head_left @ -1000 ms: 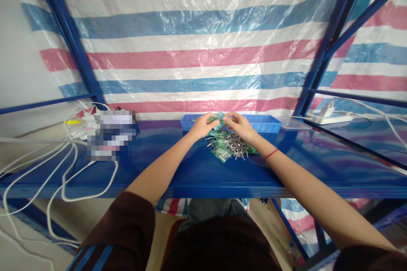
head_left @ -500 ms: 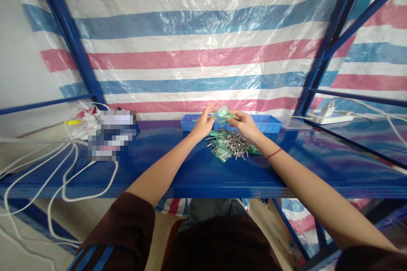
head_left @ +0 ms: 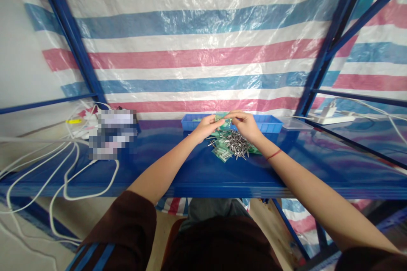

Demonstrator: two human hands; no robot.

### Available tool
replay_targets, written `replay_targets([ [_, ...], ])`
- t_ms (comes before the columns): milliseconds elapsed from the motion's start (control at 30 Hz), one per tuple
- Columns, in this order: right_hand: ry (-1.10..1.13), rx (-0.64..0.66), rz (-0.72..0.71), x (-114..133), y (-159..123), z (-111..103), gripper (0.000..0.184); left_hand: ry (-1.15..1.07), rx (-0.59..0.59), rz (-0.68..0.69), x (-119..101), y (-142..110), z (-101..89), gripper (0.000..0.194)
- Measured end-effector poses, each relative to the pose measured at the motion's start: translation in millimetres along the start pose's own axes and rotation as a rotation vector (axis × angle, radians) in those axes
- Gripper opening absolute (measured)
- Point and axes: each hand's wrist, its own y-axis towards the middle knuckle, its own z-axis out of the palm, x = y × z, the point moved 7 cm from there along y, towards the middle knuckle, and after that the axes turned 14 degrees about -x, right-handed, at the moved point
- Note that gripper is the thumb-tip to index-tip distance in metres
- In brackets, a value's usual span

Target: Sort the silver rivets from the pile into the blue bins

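Observation:
Between my two hands is a small green-tinted plastic bag [head_left: 225,123], held above the bench. My left hand [head_left: 206,128] pinches its left side between thumb and fingers. At the bag's upper right, my right hand [head_left: 244,125] has its fingers closed on the edge. Just below lies a pile of small metal pins [head_left: 238,144], heaped loosely. Another green bag [head_left: 222,152] with several metal pieces inside rests against the near left of the pile. Behind my hands stands a long blue plastic tray [head_left: 270,124], partly hidden by them.
The blue bench [head_left: 197,169] runs across the view. White cables [head_left: 66,178] hang over its left part, near a blurred-out object [head_left: 111,135]. A clear plastic lid [head_left: 297,123] and a white power strip [head_left: 337,117] are at the right. Blue metal posts [head_left: 321,55] frame a striped sheet.
My left hand has moved right and closed on the bag, its fingers no longer raised. The bag sits slightly lower, and my right fingers have shifted over its top edge.

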Motion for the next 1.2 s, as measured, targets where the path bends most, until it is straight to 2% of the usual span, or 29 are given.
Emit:
replay_targets([
  [100,-0.041,0.008,0.061,-6.2,1.2,0.6,0.026,0.031,-0.158,0.085,-1.3,13.2,-19.2,0.024],
  [200,-0.157,0.012,0.053,-6.9,0.2,-0.5,0.028,0.156,-0.381,0.182,-1.5,25.7,-50.2,0.023],
  [267,-0.275,0.090,-0.024,-2.5,-3.9,4.3,0.027,0.298,-0.491,0.179,2.4,30.1,-70.5,0.032],
  [333,-0.364,0.229,-0.147,4.3,-12.1,15.3,0.025,0.432,-0.581,0.148,6.8,30.2,-89.2,0.048],
  [433,-0.426,0.410,-0.343,14.2,-28.6,33.6,0.026,0.700,-0.596,0.150,10.6,27.2,-102.5,0.059],
  [500,-0.457,0.488,-0.426,18.2,-38.7,43.9,0.028,0.881,-0.557,0.151,14.9,25.7,-102.9,0.051],
  [600,-0.530,0.569,-0.451,19.9,-49.9,55.4,0.026,1.028,-0.477,0.102,26.1,26.1,-98.4,0.042],
  [733,-0.670,0.594,-0.404,18.9,-56.1,59.7,0.026,1.054,-0.351,0.052,40.0,28.8,-90.7,0.050],
  [867,-0.686,0.590,-0.388,19.1,-57.2,58.7,0.029,1.025,-0.376,0.080,38.8,28.7,-92.9,0.041],
  [967,-0.627,0.514,-0.362,19.9,-50.0,54.5,0.031,0.992,-0.428,0.198,23.8,27.8,-89.4,0.035],
  [1033,-0.529,0.415,-0.273,17.4,-40.2,48.1,0.030,0.901,-0.410,0.300,11.2,26.3,-77.8,0.033],
  [1100,-0.392,0.280,-0.090,7.4,-28.5,37.4,0.026,0.723,-0.347,0.371,1.1,22.9,-59.5,0.032],
  [1200,-0.149,0.079,0.192,-13.1,-16.7,20.1,0.019,0.362,-0.285,0.281,0.0,15.1,-31.5,0.037],
])
